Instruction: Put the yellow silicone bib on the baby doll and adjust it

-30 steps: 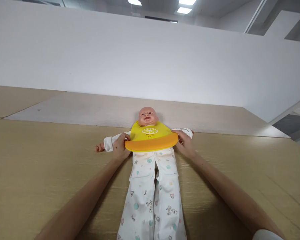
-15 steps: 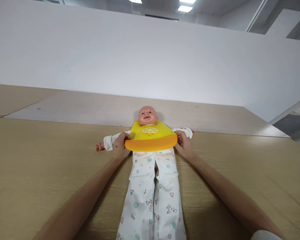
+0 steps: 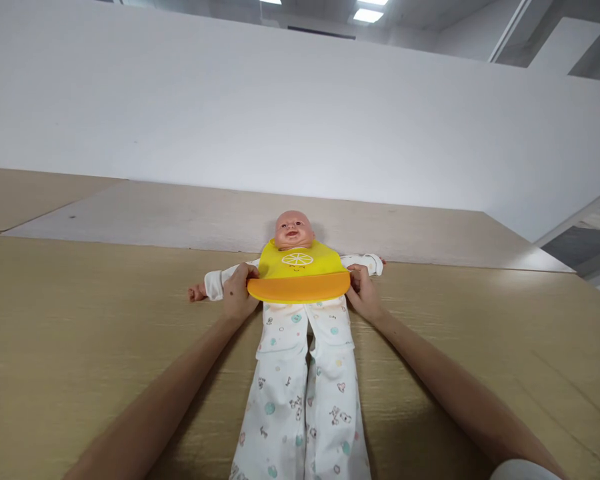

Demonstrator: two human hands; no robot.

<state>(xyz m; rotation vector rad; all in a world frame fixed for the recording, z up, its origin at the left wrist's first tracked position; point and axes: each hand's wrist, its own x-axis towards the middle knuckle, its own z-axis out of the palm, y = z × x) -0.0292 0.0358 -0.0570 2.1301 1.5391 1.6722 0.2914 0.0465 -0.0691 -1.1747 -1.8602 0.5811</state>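
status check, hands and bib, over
Left hand grips the bib at its left end, right hand its right end. Bib on chest of doll, flat on its back on table. Nothing blocking the hands.

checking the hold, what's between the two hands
In the head view, the yellow and orange bib on the chest of the baby doll fills the stretch between the left hand and the right hand, each holding one end.

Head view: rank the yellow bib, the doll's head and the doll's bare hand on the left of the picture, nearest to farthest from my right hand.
1. The bib: its edge is in the right hand.
2. The doll's head: just beyond the bib.
3. The doll's bare hand: opposite side, past the left hand.
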